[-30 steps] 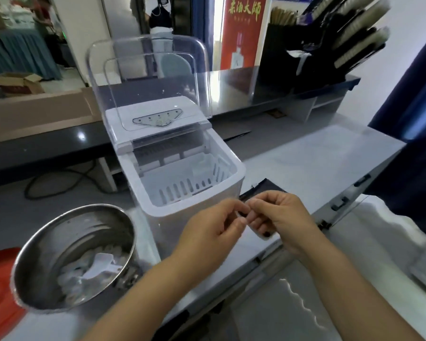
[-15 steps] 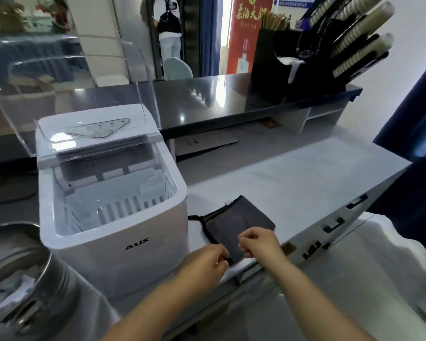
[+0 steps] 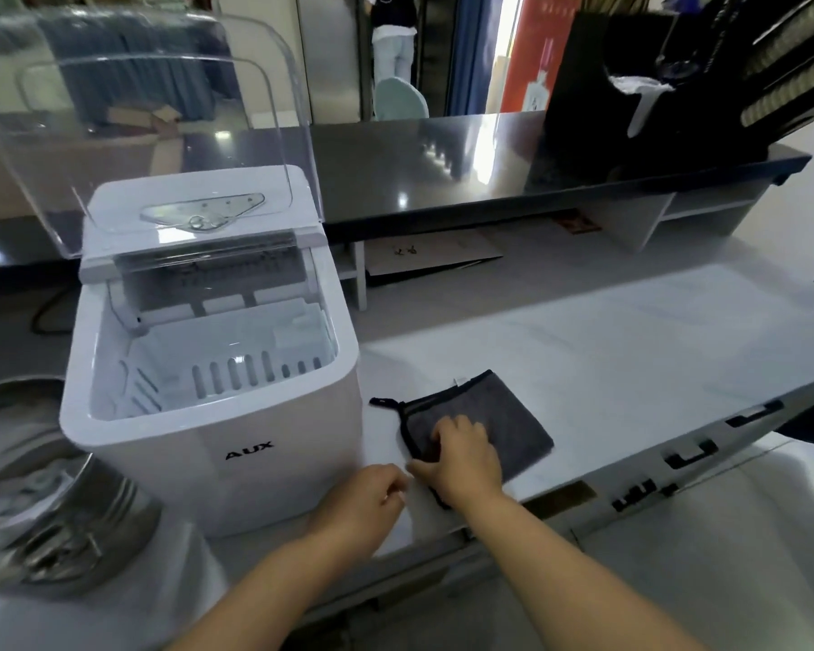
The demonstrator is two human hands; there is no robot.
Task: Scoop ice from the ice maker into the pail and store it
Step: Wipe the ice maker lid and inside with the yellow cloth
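The white ice maker (image 3: 217,462) stands on the counter with its clear lid (image 3: 161,110) raised, and its slotted basket (image 3: 217,368) looks empty. The steel pail (image 3: 67,509) sits at the left edge, blurred and partly cut off, with pale ice (image 3: 29,491) inside. To the right of the ice maker lies a folded grey cloth (image 3: 513,429). My right hand (image 3: 461,458) rests palm down on the cloth's near left part, thumb spread to the left. My left hand (image 3: 367,500) hovers loosely curled beside it, in front of the ice maker, holding nothing.
A dark glossy raised counter (image 3: 489,171) runs behind, carrying a black cup rack (image 3: 677,86) at the right. Papers (image 3: 433,251) lie under its shelf. Drawer handles (image 3: 691,458) line the counter's front edge. A black cord (image 3: 48,317) trails behind the ice maker. A person (image 3: 393,35) stands far back.
The view swung right, pushing the pail to the left edge. My hands, held together before, parted: the right one moved forward onto the grey cloth and the left one drew back.
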